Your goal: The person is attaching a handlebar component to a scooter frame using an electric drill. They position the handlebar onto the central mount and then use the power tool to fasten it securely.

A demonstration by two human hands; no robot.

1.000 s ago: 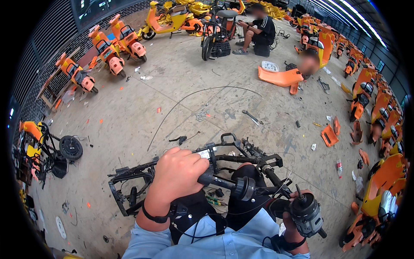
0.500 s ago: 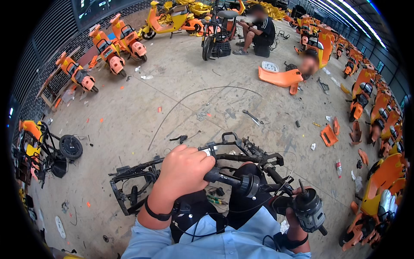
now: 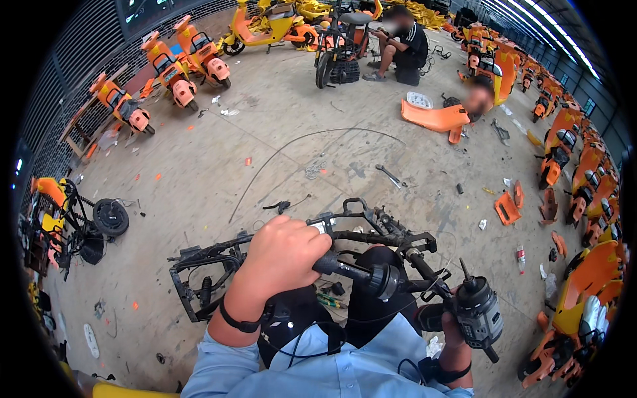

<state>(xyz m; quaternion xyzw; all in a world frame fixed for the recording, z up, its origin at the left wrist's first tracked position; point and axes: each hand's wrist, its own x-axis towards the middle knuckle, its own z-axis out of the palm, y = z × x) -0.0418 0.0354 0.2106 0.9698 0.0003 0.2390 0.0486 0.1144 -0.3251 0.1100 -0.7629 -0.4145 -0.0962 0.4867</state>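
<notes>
Left hand (image 3: 286, 255) clenched round black collared tube (image 3: 353, 270), near center; right hand (image 3: 453, 330) grasping power drill (image 3: 479, 315), near right. Black scooter frame (image 3: 361, 237) just beyond tube. Farther: wrench (image 3: 387, 174) on floor, orange panel (image 3: 434, 120) far right.

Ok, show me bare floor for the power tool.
Mostly bare floor lies between the black wheel at left and the black frame; another patch, between the wrench and large orange panel. Crowded: between the knees, with tools; far right, with scooters.
</notes>
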